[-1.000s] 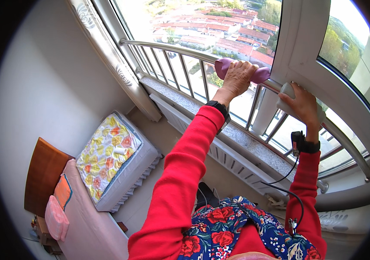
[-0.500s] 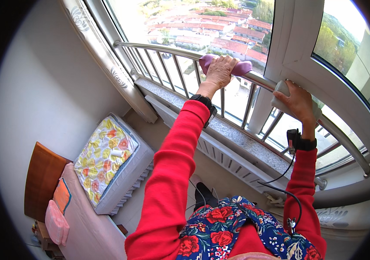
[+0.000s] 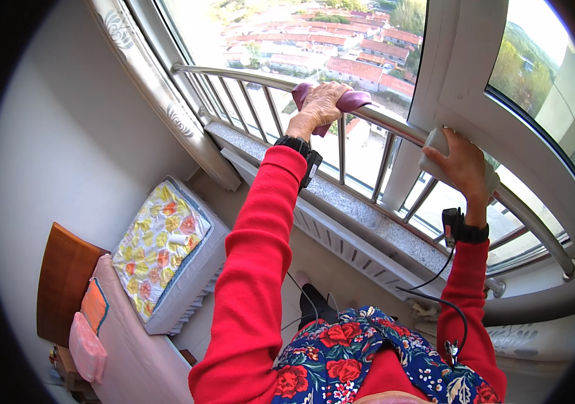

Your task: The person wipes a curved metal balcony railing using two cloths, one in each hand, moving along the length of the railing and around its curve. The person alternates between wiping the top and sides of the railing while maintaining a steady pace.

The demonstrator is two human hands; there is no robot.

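My left hand (image 3: 323, 103) is closed over a purple cloth (image 3: 353, 101), pressing it round the top of the metal railing (image 3: 385, 118). The cloth's ends stick out on both sides of the hand, and one part hangs below the rail. Farther right, my right hand (image 3: 464, 160) grips a pale grey-green cloth (image 3: 435, 149) wrapped on the same rail. Its thumb lies along the cloth's near side, and the fingertips are partly hidden behind it. Both wrists carry black straps with small devices.
Behind the railing stand white-framed windows (image 3: 454, 67). Below run a speckled stone sill (image 3: 351, 195) and a white radiator (image 3: 341, 246). A curtain (image 3: 156, 87) hangs at left. A bed with a pink cover (image 3: 132, 357) and a flowered mattress (image 3: 159, 249) stand lower left. A black cable (image 3: 429, 291) trails from my right wrist.
My left hand has slid left along the rail with the purple cloth, and more of the cloth hangs below. My right hand stays at nearly the same place on the rail.
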